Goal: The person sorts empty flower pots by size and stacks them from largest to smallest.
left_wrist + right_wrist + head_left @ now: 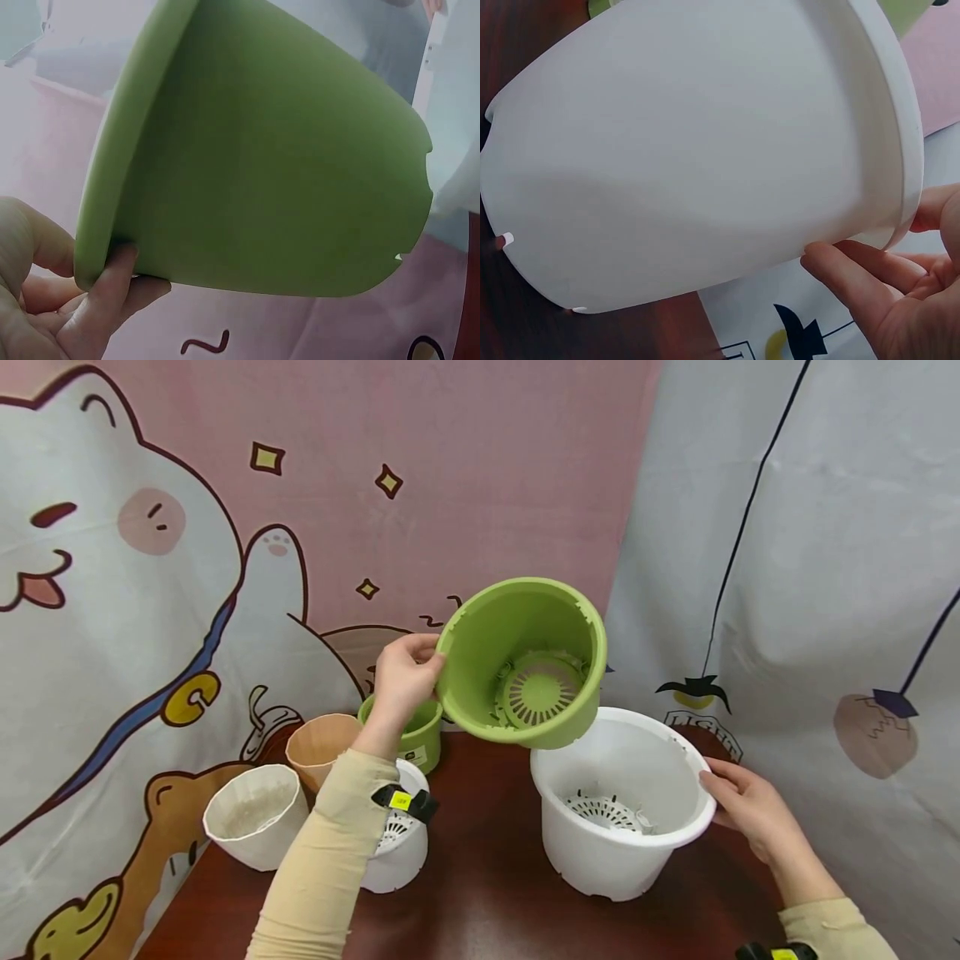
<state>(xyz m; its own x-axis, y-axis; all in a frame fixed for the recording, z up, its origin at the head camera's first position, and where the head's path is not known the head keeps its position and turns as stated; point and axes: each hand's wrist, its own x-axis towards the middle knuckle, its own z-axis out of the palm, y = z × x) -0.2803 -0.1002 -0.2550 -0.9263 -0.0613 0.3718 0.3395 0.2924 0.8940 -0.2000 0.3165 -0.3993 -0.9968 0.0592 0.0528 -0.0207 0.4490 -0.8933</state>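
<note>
A large green plastic flower pot [480,652] is held in the air, tilted so its slotted base shows in the head view. My left hand [405,681] grips its rim at the left, with the thumb and fingers on either side of the lip in the left wrist view. To the right and lower, a large white flower pot [600,856] with a slotted base is on the table. My right hand [753,814] pinches its right rim; in the right wrist view the fingers [847,281] are under the lip. The green pot hides part of the white one's far rim.
Left of centre on the dark red table [480,868] stand a smaller white slotted pot [397,867], a small green pot [420,747], a peach pot [318,739] and a white faceted pot [262,843]. A printed cloth [487,468] hangs behind.
</note>
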